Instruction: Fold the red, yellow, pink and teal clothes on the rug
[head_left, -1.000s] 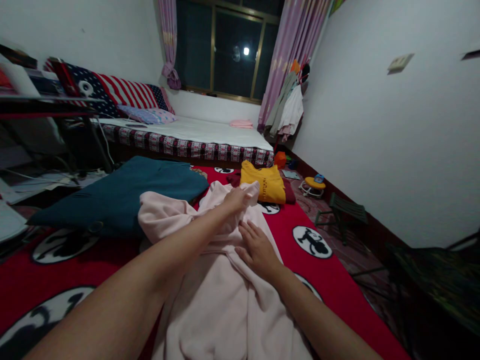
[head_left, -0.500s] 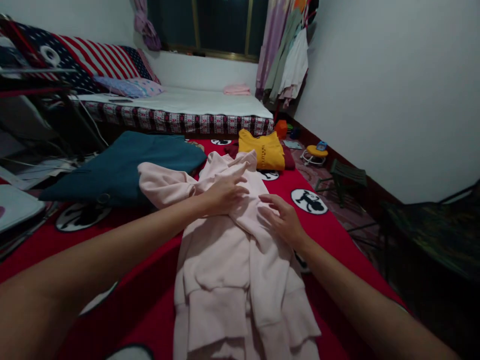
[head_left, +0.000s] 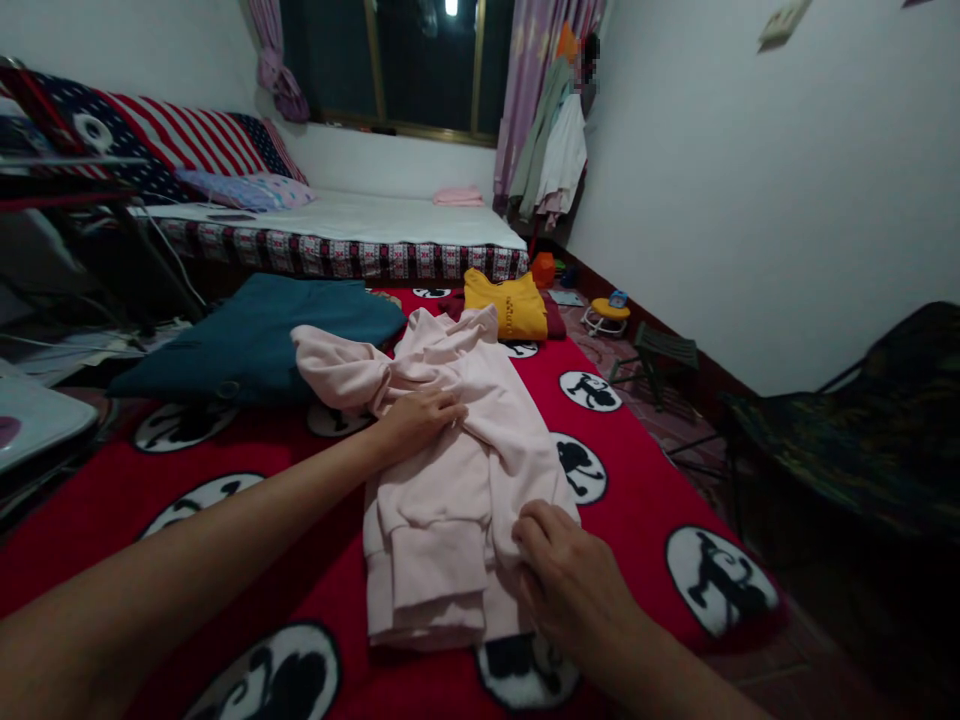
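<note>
A pale pink sweatshirt [head_left: 439, 480] lies partly folded on a red blanket [head_left: 315, 540], its ribbed hem toward me. One sleeve sticks out to the upper left, bunched at the shoulder. My left hand [head_left: 421, 424] rests palm down on the middle of the garment, fingers laid on the cloth and its thumb hidden. Near the hem on the right side, my right hand [head_left: 574, 580] has its fingers curled round the other sleeve's lower end. The cuff there is hidden by the hand.
Beyond the sweatshirt lie a folded yellow top [head_left: 506, 303] and, to the left, a teal garment [head_left: 277, 330]. A bed [head_left: 360, 215] stands under the window. Along the right are a small stool [head_left: 609, 308], a folding stool [head_left: 667, 345] and a dark camouflage chair [head_left: 847, 410].
My right hand has moved down toward the hem and closed on the sleeve, whose lower end no longer hangs past the hem. My left hand has come slightly nearer. The view has shifted.
</note>
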